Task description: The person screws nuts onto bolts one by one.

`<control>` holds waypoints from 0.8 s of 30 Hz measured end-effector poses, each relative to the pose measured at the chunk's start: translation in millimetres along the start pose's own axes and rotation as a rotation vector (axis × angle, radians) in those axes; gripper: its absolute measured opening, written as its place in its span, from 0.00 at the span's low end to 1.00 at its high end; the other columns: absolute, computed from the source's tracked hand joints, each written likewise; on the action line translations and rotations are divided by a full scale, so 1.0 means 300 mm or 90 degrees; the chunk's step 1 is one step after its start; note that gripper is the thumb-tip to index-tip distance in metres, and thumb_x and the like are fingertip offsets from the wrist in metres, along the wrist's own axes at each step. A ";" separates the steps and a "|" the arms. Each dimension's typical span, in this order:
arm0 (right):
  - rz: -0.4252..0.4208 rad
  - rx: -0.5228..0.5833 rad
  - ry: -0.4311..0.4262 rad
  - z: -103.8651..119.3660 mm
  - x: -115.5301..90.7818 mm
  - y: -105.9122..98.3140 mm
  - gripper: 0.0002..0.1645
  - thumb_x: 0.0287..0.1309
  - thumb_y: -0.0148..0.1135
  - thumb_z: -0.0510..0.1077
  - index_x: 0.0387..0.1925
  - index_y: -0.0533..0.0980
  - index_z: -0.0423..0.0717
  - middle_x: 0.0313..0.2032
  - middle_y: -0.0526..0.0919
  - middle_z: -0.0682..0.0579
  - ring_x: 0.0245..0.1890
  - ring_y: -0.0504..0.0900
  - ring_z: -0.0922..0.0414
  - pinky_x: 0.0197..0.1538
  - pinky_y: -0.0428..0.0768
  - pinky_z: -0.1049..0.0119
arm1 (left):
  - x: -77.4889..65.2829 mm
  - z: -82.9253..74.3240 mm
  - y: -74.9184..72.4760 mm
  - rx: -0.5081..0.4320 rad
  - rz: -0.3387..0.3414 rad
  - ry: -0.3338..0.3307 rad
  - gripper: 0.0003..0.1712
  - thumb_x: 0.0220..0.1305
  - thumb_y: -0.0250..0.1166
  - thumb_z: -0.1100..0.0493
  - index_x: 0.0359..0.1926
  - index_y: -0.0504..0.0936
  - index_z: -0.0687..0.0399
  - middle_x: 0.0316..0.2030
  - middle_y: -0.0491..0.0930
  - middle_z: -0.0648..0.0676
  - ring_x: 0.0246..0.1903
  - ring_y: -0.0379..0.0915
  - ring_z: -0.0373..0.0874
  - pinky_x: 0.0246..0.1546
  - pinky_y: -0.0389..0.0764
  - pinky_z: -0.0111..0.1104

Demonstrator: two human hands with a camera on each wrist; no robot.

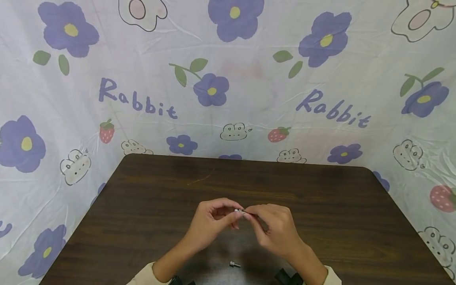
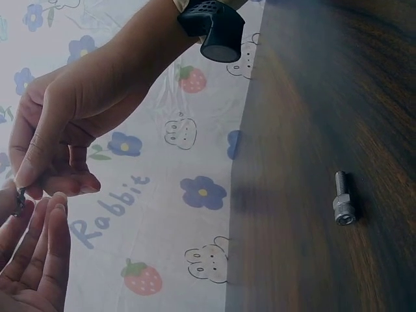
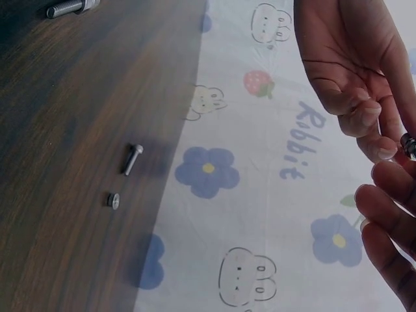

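My left hand and right hand meet fingertip to fingertip above the dark table. Between them is a small silver bolt, pinched from both sides by thumbs and fingers. Fingertips cover much of it, so whether a nut sits on it cannot be told. In the left wrist view, the bolt shows only as a sliver at the left edge; the right wrist view catches its ribbed metal at the right edge. Below the hands, a larger socket-head bolt with a nut on it lies on the table.
A thinner bolt and a small round nut lie on the wooden table, seen in the right wrist view. A printed cloth surrounds the table's far side and flanks. Black devices sit on the wrists.
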State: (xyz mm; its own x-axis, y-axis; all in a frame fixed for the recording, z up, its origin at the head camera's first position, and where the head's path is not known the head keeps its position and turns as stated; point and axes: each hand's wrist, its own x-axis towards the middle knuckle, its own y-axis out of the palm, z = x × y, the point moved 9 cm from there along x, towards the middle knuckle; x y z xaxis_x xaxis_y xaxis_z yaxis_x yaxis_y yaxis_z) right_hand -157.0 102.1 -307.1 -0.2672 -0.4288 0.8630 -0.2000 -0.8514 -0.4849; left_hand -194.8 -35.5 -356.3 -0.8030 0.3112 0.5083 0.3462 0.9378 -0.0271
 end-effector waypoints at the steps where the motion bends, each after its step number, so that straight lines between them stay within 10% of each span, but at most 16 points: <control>1: 0.001 0.001 0.000 0.000 0.000 0.001 0.12 0.74 0.59 0.44 0.35 0.83 0.42 0.26 0.86 0.53 0.19 0.78 0.65 0.24 0.79 0.74 | 0.000 0.003 -0.001 0.005 -0.002 -0.003 0.05 0.69 0.66 0.66 0.43 0.86 0.60 0.30 0.85 0.59 0.23 0.81 0.59 0.26 0.88 0.44; 16: 0.022 0.012 0.004 0.008 -0.006 0.021 0.15 0.74 0.58 0.44 0.32 0.83 0.40 0.26 0.87 0.51 0.21 0.83 0.62 0.27 0.82 0.74 | -0.006 0.041 -0.004 0.069 -0.006 -0.088 0.17 0.78 0.56 0.58 0.34 0.86 0.62 0.27 0.86 0.60 0.23 0.84 0.47 0.29 0.88 0.41; 24: -0.003 -0.001 0.002 -0.001 -0.004 0.002 0.14 0.74 0.59 0.44 0.34 0.83 0.41 0.26 0.87 0.53 0.21 0.82 0.63 0.26 0.81 0.72 | 0.001 0.011 -0.017 0.003 -0.013 -0.007 0.20 0.71 0.65 0.66 0.62 0.75 0.56 0.42 0.82 0.61 0.25 0.82 0.59 0.27 0.87 0.45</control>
State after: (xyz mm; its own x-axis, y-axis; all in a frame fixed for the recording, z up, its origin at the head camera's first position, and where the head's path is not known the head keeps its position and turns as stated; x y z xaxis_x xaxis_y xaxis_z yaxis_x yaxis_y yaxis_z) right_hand -156.9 102.4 -308.5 -0.2692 -0.4242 0.8646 -0.2033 -0.8525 -0.4815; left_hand -198.4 -39.6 -358.8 -0.8155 0.2933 0.4989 0.3275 0.9447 -0.0200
